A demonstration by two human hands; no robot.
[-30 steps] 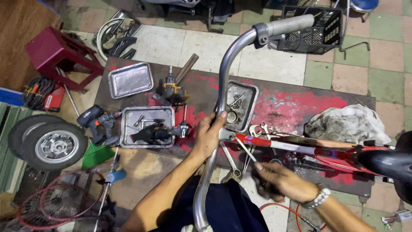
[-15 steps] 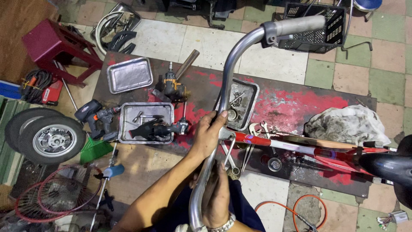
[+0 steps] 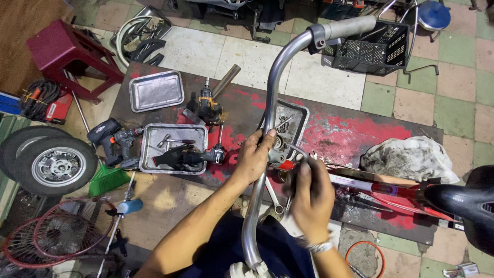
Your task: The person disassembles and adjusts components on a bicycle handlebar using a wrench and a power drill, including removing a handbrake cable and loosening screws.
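Left hand is gripping the handlebar just above the stem, fingers clenched round the tube, holding the bar steady. Right hand is working at the stem clamp beside it; it's motion-blurred, fingers curled as if round a small tool, but can't tell what, if anything, it's grasping. Handlebar is standing in front of the person, curving up to a grey grip at top, over the red-stained board on the floor. Red frame is running off to the right toward the black saddle.

Step, as I read it: fitting or tightening at the stem w/ bar braced. Next move is calling for the left hand holding firm while the right is turning squarely on the fastener; a slip could swing the bar.

Containers:
- Tray by stem: partly behind the bar, holding small metal bits, looks like nuts & bolts.
- Mid tray: holding a black glove, a socket-type tool, driver lying across its right edge.
- Upper tray: looking bare, tilted a little.
- Black basket: top right on tiles, contents can't tell.

Around: drill left of mid tray, orange-black tool above it, rag at right, wheel and red stool at left.
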